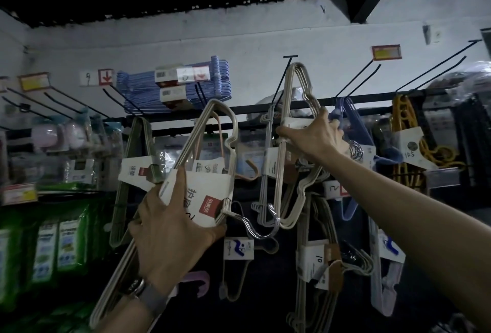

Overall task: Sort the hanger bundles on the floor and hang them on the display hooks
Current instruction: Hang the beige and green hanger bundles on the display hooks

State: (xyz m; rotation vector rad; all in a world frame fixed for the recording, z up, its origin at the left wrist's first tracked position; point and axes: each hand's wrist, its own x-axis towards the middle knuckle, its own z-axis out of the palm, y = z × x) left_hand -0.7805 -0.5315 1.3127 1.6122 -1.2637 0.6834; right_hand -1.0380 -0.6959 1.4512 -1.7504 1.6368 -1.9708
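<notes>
My left hand (170,229) grips a beige hanger bundle (204,131) by its white paper band with a red label, tilted, low and left of centre. My right hand (316,136) reaches up and is closed on a second beige hanger bundle (297,77) at its paper band. That bundle's top corner is looped over a black display hook (288,63) sticking out from the wall. Its metal hook ends hang down below my hand.
Blue hanger bundles (186,88) lie on hooks at upper left. Blue hangers (353,125) and yellow hangers (409,125) hang to the right. More beige bundles (316,255) hang below. Bare black hooks (358,77) jut out at right. Green packages (61,247) fill the left shelves.
</notes>
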